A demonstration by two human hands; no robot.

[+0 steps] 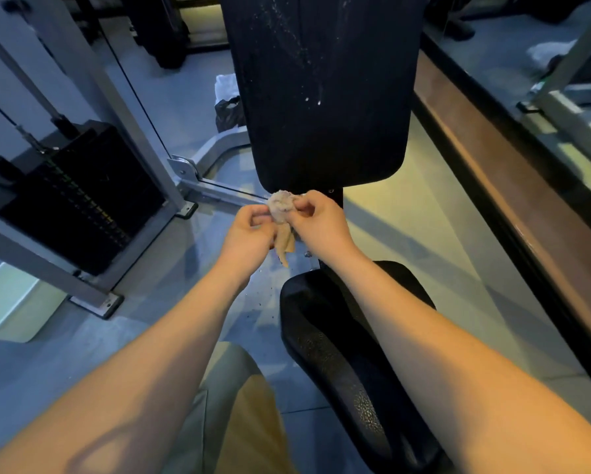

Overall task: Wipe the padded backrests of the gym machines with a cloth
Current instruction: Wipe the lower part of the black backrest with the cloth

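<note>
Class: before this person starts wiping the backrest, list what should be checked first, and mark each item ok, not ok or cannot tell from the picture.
1. Cloth held: ok; the left hand and right hand both pinch the cloth.
2. Cloth spread for wiping: not ok; it is bunched up.
3. Backrest unobstructed: ok; nothing covers its face.
4. Dirt located: ok; white streaks and drops show on it.
5. Cloth clean or damp: cannot tell.
</note>
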